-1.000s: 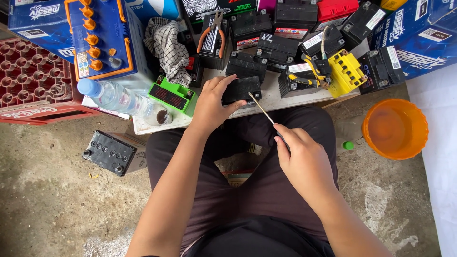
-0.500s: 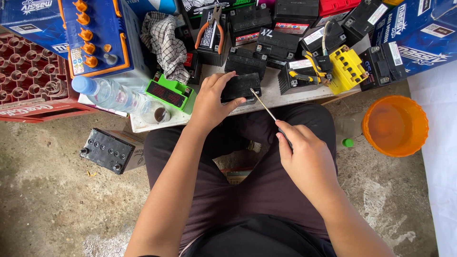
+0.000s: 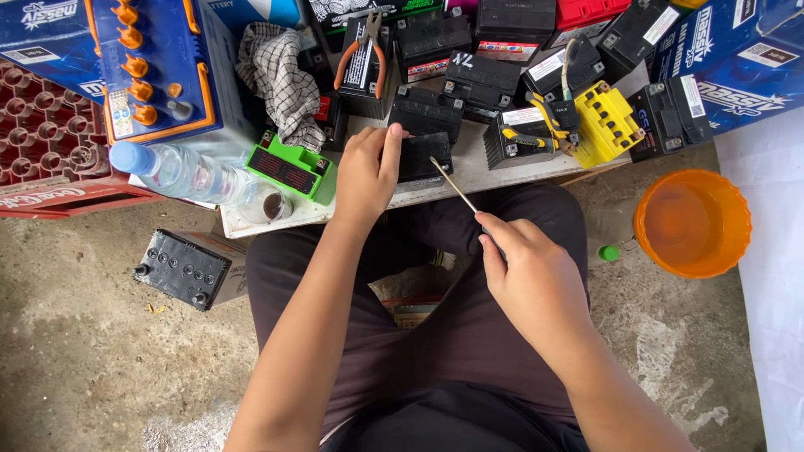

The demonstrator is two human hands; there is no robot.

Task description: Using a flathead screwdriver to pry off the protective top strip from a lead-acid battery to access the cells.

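Many batteries crowd a low white table (image 3: 469, 172) at the far side of the scene, seen from above a seated person's lap. Far left, a large blue battery with orange caps (image 3: 155, 71) stands beside a red bottle crate (image 3: 42, 134); far right lies a blue carton (image 3: 737, 59). On the concrete floor (image 3: 100, 335) at the right stands an orange plastic tub (image 3: 693, 222), with a small green cap (image 3: 609, 253) just beside it to its left. On the floor at the near left lies a black battery with a row of vent holes (image 3: 180, 268), close to the person's knee. A checked cloth (image 3: 280, 79) is draped over the far-left batteries, and a clear plastic bottle with a blue cap (image 3: 180, 172) lies on its side near the table's left edge, next to a green battery (image 3: 291, 170). A yellow battery (image 3: 609, 124) sits toward the right, and orange-handled pliers (image 3: 367, 50) rest on a black battery at the far middle. The small black battery (image 3: 423, 156) under work lies at the near edge of the table, about the middle. The left hand (image 3: 370, 172) rests on it, fingers spread over its left part, pressing rather than lifting. The right hand (image 3: 532, 272) hovers above the lap, clenched around the near end of a thin metal rod (image 3: 454, 186), whose far tip points to the small black battery's right side; contact cannot be told
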